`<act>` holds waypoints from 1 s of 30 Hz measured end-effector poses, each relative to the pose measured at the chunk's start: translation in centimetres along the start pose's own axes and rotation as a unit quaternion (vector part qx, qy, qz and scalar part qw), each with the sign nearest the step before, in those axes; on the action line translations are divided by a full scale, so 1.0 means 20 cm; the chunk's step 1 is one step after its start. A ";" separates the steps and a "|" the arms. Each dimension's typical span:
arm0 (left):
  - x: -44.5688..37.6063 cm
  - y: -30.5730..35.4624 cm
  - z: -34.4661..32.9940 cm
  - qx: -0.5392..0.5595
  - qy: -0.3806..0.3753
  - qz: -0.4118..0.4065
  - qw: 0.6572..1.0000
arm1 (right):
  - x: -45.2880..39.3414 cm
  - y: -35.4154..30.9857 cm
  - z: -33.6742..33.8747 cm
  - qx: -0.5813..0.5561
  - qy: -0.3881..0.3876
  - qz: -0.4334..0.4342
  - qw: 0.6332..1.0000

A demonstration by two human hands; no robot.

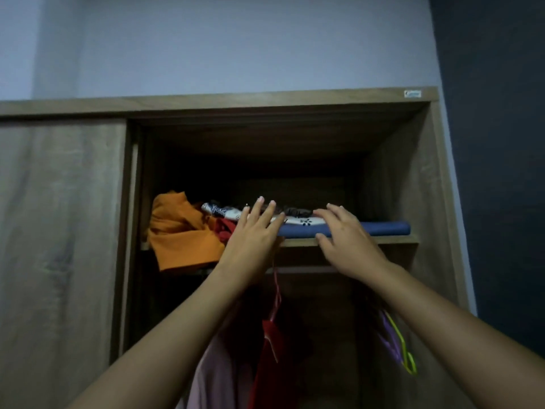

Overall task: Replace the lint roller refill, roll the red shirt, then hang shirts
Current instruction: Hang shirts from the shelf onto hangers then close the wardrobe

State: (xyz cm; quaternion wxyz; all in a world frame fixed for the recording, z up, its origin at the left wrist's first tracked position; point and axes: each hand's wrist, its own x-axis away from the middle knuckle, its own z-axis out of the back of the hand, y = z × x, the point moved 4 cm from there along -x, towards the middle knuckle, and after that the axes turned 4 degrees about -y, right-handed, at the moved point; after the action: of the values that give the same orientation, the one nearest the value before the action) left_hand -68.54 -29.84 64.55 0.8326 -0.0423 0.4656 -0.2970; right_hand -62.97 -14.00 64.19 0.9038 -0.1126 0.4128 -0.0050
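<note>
Both my arms reach up to the top shelf [383, 240] of an open wooden wardrobe. My left hand [253, 234] lies flat with fingers spread over a white patterned cloth [300, 221] that rests on a folded blue cloth [380, 228]. My right hand [345, 234] rests on the same pile, fingers on top and thumb at the blue cloth's front edge; whether it grips is unclear. A bit of red cloth [222, 228] shows left of my left hand. Below the shelf, a red shirt [269, 349] hangs on a red hanger [276, 290].
A crumpled orange garment [177, 231] droops over the shelf's left end. A pink garment [212, 376] hangs beside the red shirt. Purple and yellow hangers [398, 343] hang at the right. The closed sliding door [59, 246] covers the wardrobe's left half.
</note>
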 end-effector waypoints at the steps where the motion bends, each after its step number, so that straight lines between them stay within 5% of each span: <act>1: -0.06 -0.02 -0.02 -0.009 -0.006 0.006 1.000 | -0.06 0.03 -0.02 0.011 -0.004 -0.001 1.000; 8: -0.37 -0.07 -0.14 -0.015 0.004 0.015 1.000 | -0.34 0.14 -0.15 0.054 -0.030 0.039 0.997; 14: -0.45 -0.12 -0.30 0.044 -0.090 0.064 0.993 | -0.39 0.15 -0.23 0.073 -0.032 0.050 0.996; 20: -0.50 -0.18 -0.33 0.052 -0.055 0.057 0.995 | -0.49 0.18 -0.24 0.052 -0.056 0.063 0.995; 26: -0.53 -0.25 -0.33 0.041 0.061 0.049 0.996 | -0.62 0.23 -0.18 0.019 -0.151 0.030 0.988; 30: -0.53 -0.26 -0.35 0.026 -0.001 0.046 0.999 | -0.69 0.25 -0.19 0.029 -0.200 0.016 0.979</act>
State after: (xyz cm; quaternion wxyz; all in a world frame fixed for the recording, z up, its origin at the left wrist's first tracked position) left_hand -80.74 -27.01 70.34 0.8470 0.0004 0.4581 -0.2698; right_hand -75.35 -8.38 71.02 0.9709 -0.0788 0.2255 0.0202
